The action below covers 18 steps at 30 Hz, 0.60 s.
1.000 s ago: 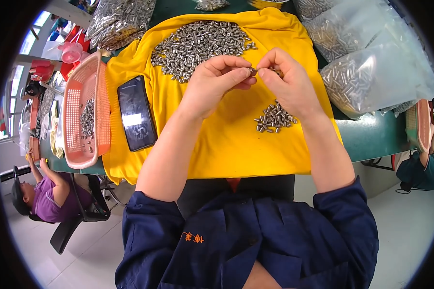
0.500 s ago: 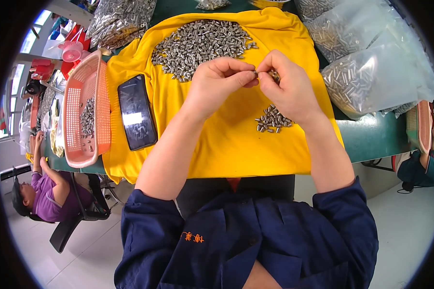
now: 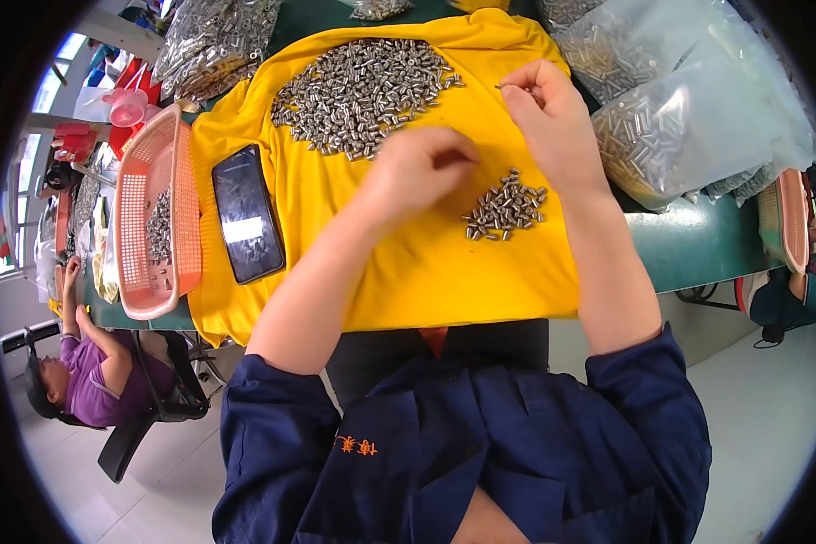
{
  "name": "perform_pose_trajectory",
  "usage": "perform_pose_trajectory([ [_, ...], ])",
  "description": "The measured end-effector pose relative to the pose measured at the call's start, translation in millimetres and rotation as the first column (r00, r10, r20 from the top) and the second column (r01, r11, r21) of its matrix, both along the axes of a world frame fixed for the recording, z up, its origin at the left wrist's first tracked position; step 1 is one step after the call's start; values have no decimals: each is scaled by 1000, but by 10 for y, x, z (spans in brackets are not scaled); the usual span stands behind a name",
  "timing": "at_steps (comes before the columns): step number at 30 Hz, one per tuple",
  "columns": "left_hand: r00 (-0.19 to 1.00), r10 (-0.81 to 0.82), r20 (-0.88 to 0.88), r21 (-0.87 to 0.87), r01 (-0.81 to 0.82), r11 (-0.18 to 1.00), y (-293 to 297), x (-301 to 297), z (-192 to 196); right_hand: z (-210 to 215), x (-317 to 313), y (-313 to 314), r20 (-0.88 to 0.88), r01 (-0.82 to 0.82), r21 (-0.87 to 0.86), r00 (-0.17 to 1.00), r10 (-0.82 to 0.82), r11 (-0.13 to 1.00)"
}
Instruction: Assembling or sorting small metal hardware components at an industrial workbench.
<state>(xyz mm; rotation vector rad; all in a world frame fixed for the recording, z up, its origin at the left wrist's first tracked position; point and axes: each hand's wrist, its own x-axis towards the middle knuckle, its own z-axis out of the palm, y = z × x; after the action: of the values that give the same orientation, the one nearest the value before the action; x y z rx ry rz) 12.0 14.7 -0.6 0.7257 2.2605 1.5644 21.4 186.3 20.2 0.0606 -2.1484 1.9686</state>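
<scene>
Pinching a small dark piece, the right hand stands apart from the curled, blurred left hand, its grip unclear; nearer the body lie a small metal-parts pile and yellow cloth reaching its front edge.

The only distinct marking is the orange lettering on the navy jacket. It is located on the chest, on the wearer's left side, inboard of the left sleeve. It consists of Chinese-style characters arranged in a single short row, which slopes slightly down toward the right of the view. At least two characters are exposed; a further one, at the end nearer the left sleeve, is partly lost in a fold. The strokes are thin, appear stitched, and contrast strongly with the dark cloth. The screen of the phone displays no legible text.
</scene>
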Motion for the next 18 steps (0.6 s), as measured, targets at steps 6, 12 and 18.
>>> perform_pose_trajectory([
  [6, 922, -84, -378, -116, 43, 992, 98, 26, 193, 47, 34, -1, -40, 13, 33, 999, -12, 999],
  [12, 877, -52, -478, -616, -293, 731, -186, -400, 219, 61, 51, -39, -16, 7, 39, 1000, -6, 999],
  [18, 840, -96, -534, -589, -288, 755, -175, -484, 107, 71, 62, -61, -2, -25, 60, 1000, 25, 998],
])
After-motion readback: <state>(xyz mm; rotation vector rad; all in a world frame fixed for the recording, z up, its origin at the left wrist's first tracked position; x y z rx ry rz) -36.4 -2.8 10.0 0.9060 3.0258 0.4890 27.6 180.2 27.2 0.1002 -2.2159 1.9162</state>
